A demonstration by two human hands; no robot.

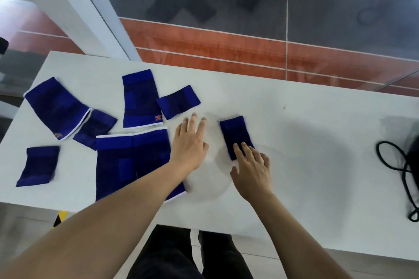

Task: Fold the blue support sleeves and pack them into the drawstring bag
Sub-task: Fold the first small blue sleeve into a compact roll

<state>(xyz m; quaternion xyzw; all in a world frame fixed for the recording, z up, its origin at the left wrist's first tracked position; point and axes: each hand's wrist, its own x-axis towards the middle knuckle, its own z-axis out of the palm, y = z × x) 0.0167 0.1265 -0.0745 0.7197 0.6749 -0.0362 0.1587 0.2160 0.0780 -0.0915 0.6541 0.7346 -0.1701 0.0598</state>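
We are resting the fingertips of our right hand (252,171) on the near end of a small folded sleeve (237,136), fingers straight, seemingly pinning it flat so the fold does not spring back. Our left hand (189,142) is hovering flat and relaxed just beside it, grasping nothing — likely reaching for the next piece. The unfolded sleeves (140,97) are lying scattered to the left, kept apart from the finished one. The drawstring bag (411,161) is sitting at the far right edge, its black cord (394,165) looping loose — well apart, so packing is probably waiting. We are working on a white table (306,120); beyond it, a red and grey floor (226,47).
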